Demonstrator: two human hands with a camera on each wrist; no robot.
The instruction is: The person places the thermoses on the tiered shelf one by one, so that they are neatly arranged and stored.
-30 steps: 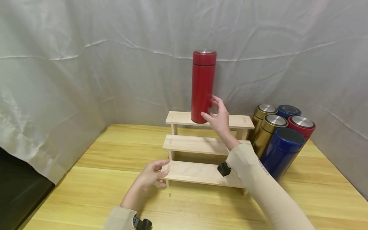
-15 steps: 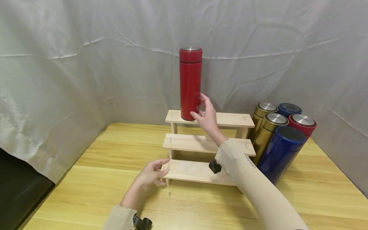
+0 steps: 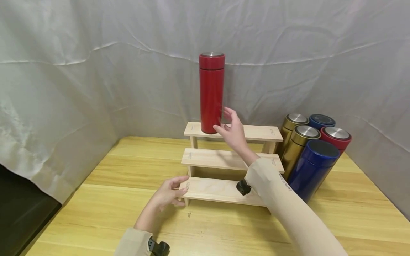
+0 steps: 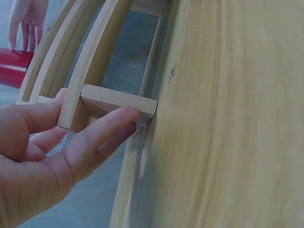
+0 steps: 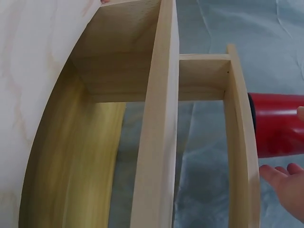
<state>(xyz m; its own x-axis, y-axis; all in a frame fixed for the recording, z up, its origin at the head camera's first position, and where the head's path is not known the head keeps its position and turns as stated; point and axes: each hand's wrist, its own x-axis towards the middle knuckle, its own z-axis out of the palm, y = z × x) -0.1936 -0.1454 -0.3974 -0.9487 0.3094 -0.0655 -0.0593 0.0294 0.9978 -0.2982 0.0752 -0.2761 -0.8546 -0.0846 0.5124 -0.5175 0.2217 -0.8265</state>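
Note:
A red thermos flask [image 3: 211, 96] with a steel-topped lid stands upright on the top tier of a three-tier wooden display riser [image 3: 221, 159], left of its middle. Beside the flask's lower right side is my right hand [image 3: 233, 132], its fingers spread and loosely bent. In the head view its thumb tip overlaps the flask's base edge; the right wrist view shows a gap between thumb and flask [image 5: 280, 126]. My left hand [image 3: 168, 193] grips the left end of the lowest tier. In the left wrist view its fingers [image 4: 102, 128] lie against the riser's end leg [image 4: 118, 99].
Right of the riser stand two gold flasks [image 3: 296, 149], a blue flask [image 3: 314, 170] in front, another red flask [image 3: 337, 138] and a darker blue-lidded one [image 3: 321, 121]. A grey cloth [image 3: 144, 81] hangs behind the wooden table [image 3: 128, 167]. A black object [image 3: 25, 209] is at far left.
The red flask moved left along the top tier with my right hand, then stopped. The right fingers have since loosened and shifted slightly right of it. My left hand has stayed put.

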